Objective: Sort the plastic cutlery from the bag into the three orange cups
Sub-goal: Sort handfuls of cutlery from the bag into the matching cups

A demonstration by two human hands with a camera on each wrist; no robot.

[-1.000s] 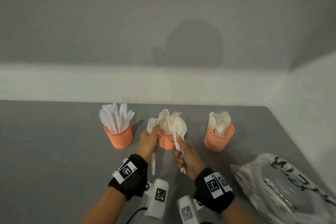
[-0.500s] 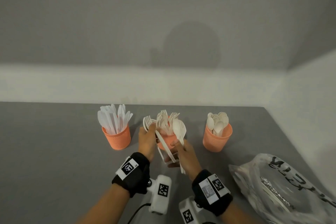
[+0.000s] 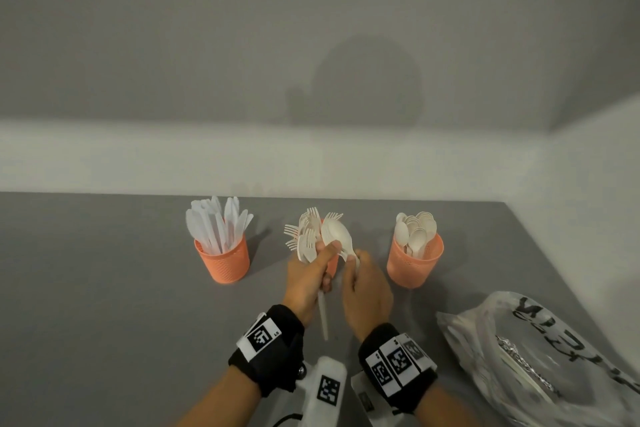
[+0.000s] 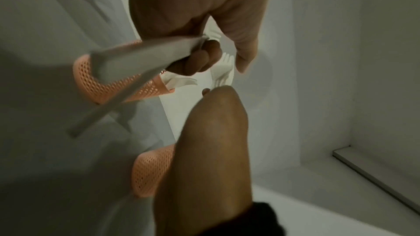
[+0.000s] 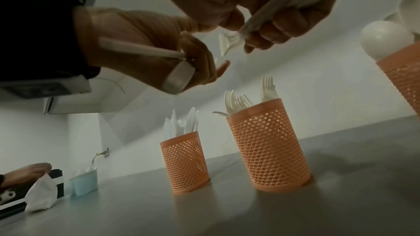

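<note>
Gripping a small bunch of white plastic forks (image 3: 306, 246) by their handles, the left hand (image 3: 306, 282) holds them just in front of the middle orange cup (image 3: 333, 265), its fingers curled round the stems and its thumb pressed across them near the heads. The right hand (image 3: 367, 291), just beside it, pinches the handles of white plastic spoons (image 3: 337, 236), whose bowls rise in front of the forks that stand in that middle cup. In the right wrist view both hands show from below, each closed on pale handles above the cups. The left orange cup (image 3: 224, 262) holds white knives (image 3: 216, 229), blades up; the right orange cup (image 3: 414, 265) holds spoons, bowls up. All three cups stand upright in a row on the grey table (image 3: 104, 288), well apart from one another. To the right, near the table's edge, lies the crumpled clear plastic bag (image 3: 540, 364) with black lettering. At the far left of the right wrist view a white folded tissue (image 5: 42, 196) and a pale blue container (image 5: 84, 183) rest on the table.
</note>
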